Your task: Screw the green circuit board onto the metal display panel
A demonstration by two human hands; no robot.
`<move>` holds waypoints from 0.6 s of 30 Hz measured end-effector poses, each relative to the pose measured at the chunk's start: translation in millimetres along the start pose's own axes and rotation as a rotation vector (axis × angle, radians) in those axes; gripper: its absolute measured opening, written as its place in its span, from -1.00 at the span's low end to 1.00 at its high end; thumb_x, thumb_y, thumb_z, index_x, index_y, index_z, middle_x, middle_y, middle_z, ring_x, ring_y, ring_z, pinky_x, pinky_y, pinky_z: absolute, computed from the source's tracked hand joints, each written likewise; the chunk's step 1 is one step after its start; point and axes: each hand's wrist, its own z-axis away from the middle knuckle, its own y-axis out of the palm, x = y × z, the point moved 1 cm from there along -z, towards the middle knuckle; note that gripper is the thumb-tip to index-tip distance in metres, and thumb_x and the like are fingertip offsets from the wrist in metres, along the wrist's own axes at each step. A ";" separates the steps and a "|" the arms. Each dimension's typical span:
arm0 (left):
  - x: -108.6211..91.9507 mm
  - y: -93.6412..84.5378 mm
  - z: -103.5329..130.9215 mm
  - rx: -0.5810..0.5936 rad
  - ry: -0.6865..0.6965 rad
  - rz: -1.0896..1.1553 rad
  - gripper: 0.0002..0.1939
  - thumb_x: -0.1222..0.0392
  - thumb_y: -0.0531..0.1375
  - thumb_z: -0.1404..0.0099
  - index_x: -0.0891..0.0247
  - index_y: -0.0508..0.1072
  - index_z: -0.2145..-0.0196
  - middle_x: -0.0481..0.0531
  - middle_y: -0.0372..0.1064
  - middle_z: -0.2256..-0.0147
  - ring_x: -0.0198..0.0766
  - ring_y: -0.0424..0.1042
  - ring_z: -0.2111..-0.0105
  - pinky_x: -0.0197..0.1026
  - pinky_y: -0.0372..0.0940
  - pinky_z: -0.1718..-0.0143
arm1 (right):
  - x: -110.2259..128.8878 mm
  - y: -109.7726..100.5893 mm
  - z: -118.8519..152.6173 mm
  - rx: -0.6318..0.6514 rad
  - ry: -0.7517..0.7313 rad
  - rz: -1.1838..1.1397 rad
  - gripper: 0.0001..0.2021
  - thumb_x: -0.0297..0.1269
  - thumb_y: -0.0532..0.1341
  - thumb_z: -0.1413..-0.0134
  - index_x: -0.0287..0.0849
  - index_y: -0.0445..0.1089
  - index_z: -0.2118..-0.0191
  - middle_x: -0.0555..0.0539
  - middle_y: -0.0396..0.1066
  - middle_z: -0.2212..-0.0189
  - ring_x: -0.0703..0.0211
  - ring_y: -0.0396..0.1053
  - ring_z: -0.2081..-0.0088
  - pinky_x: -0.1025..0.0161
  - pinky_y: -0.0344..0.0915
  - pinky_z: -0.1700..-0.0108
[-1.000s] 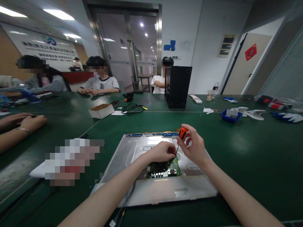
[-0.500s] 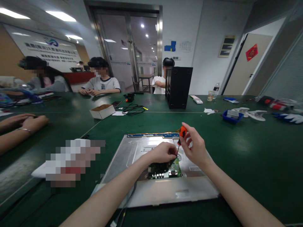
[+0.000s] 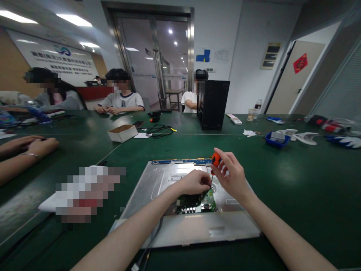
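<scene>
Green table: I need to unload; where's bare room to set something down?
Bare: right of the right hand, nearer than the blue tray; also between metal panel and black case. Crowded: the panel, with left hand, screwdriver, circuit board.

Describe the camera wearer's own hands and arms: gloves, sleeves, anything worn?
Left hand and right hand are both ungloved. Left forearm and right forearm show no sleeve as far as the frame reaches. No watch, bracelet or markings visible; some fingers are hidden, so rings can't be fully ruled out.
</scene>
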 end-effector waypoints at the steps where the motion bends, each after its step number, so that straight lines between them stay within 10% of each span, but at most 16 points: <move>1: 0.3 0.2 -0.1 -0.002 0.000 0.000 -0.92 0.39 0.19 -0.08 0.29 0.47 0.46 -0.07 0.42 0.48 -0.28 0.37 0.43 -0.31 0.21 0.38 | 0.7 -0.2 -0.2 0.004 0.000 0.006 -0.51 -0.34 0.17 -0.31 0.05 0.19 -0.31 -0.02 0.37 0.26 0.31 0.35 0.50 0.37 0.36 0.55; 18: -2.9 -2.0 0.7 0.007 -0.001 -0.007 -0.91 0.41 0.20 -0.08 0.29 0.48 0.46 -0.08 0.41 0.49 -0.29 0.37 0.44 -0.33 0.20 0.38 | -4.1 1.8 2.4 -0.055 0.010 -0.029 -0.64 -0.31 0.22 -0.27 0.02 0.26 -0.15 -0.04 0.35 0.17 0.34 0.36 0.48 0.39 0.34 0.56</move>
